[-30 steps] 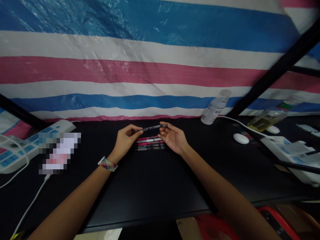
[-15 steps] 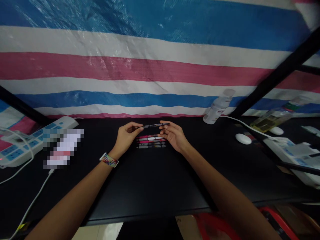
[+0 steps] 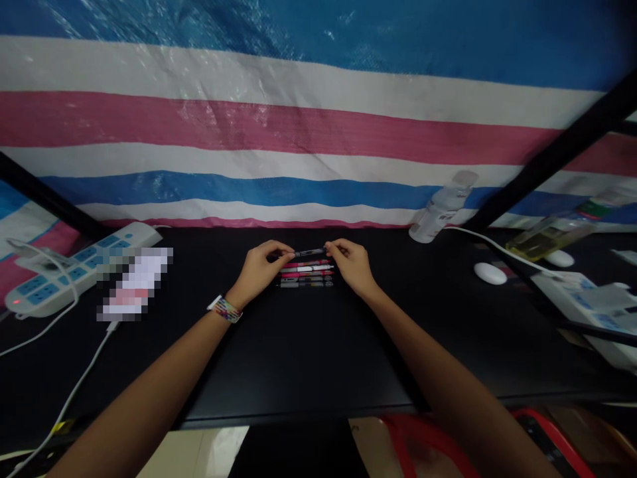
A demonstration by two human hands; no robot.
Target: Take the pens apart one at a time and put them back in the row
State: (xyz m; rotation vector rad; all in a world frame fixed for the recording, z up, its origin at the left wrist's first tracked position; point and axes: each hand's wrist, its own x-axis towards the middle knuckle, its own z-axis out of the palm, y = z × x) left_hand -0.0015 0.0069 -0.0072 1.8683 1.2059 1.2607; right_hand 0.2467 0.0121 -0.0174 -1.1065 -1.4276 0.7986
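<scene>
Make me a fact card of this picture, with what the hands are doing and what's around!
Left hand: pinches one end of a dark pen
Right hand: holds the pen's other end
Row of pens: side by side, nearer the person
Wristband: colourful, worn on the left
Table: black
Left side: white power strip
Right side: white bottle
Backdrop: blue, white and pink striped sheet

A row of pens [image 3: 306,269] is laid side by side near the middle of the desk [image 3: 308,358], and a single pen [image 3: 309,252] is held just behind it, between left hand [image 3: 261,265] and right hand [image 3: 354,267]. At far left a power strip [image 3: 50,289] is placed, with a device [image 3: 137,285] set to its right. A bottle [image 3: 438,211] is stood at right, before the hung sheet [image 3: 298,129], with a second bottle [image 3: 550,236] located farther right.
</scene>
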